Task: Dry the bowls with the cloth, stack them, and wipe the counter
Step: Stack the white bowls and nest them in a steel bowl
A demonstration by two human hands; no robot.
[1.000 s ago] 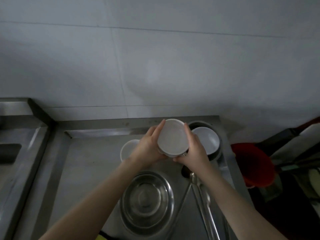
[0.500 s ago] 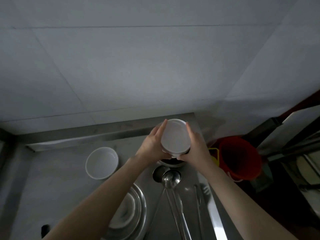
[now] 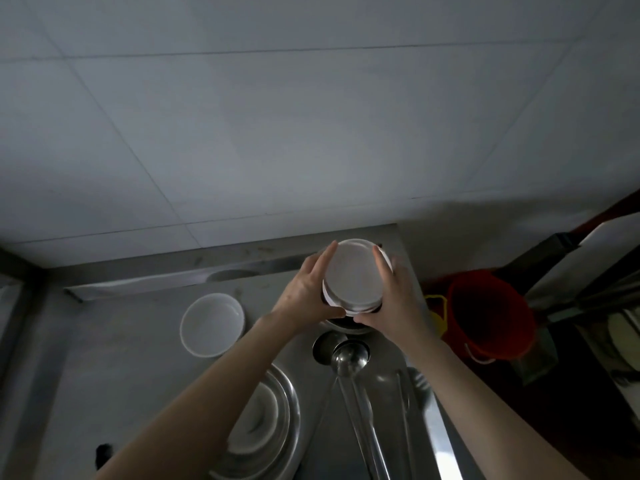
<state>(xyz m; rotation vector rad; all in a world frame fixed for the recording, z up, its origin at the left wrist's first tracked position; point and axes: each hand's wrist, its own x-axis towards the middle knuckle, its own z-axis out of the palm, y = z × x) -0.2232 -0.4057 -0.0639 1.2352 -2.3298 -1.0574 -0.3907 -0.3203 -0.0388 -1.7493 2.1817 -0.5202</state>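
A: Head view. Where is the bowl?

B: The held bowl [image 3: 351, 271] is up off the counter [image 3: 121, 358], between both hands, over the far right corner near the wall [image 3: 311, 133]. Its flat white face is turned to the camera (base or mouth, cannot tell). There are layered rims at its near edge; whether it is one bowl or several nested is unclear.

A: And the left hand?

B: The left hand [image 3: 304, 294] is on the bowl's left side. Its fingers [image 3: 322, 261] are straight and pressed together, lying up along the rim, with the thumb hooked under the near edge.

A: The right?

B: The right hand [image 3: 394, 308] mirrors it on the right side. Its fingers [image 3: 379, 263] are together and lightly curved over the rim. The thumb is tucked under the near edge, its tip just beside the left thumb.

A: Under the hands?

B: A dark dish [image 3: 346, 326], mostly hidden by the wrists. The held bowl is above it, but I cannot tell whether they touch.

A: The rest of the counter?

B: The loose bowl [image 3: 212, 323] is white, mouth up, left of the left wrist and apart from the others. Nearer is a steel basin [image 3: 289, 410] with an inner bowl [image 3: 256, 427], white, part covered by the left forearm. The ladle [image 3: 349, 355] lies right of the basin, cup toward the hands, handle running to the bottom edge. Beside it are other utensils [image 3: 405, 393], too blurred to name.

A: Off the counter?

B: A red bucket [image 3: 491, 327], to the right, past the counter's edge. Dim light throughout.
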